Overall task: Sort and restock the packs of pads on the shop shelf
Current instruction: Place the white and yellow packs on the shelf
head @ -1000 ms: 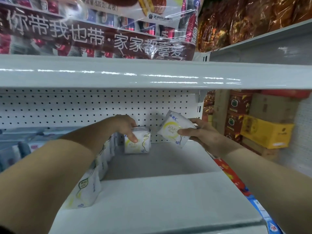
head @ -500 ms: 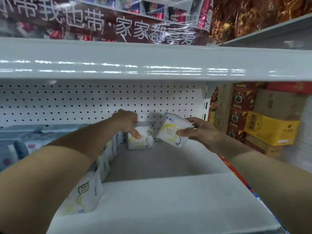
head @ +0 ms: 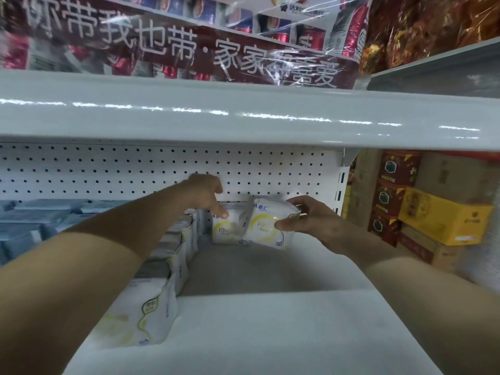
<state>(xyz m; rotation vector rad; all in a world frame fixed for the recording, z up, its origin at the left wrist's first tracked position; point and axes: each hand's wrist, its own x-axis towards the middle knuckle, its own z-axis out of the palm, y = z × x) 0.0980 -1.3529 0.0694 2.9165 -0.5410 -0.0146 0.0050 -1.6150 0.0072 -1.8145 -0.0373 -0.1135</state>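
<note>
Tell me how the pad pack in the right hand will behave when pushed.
Probably light: the right hand holds the pad pack by one end, tilted. Likely soft and squashy, as its wrapper looks puffy. Its glossy film may slide easily on the smooth shelf.

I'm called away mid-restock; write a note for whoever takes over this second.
Left hand holds the standing pack at the back wall, thumb on its front.
Right hand has a grip on a second pack, tilted, just right of it.
A row of packs lines the left side.
Done: that row and the standing pack.
To do: stand the second pack upright, then fill the bare shelf to the right.
</note>
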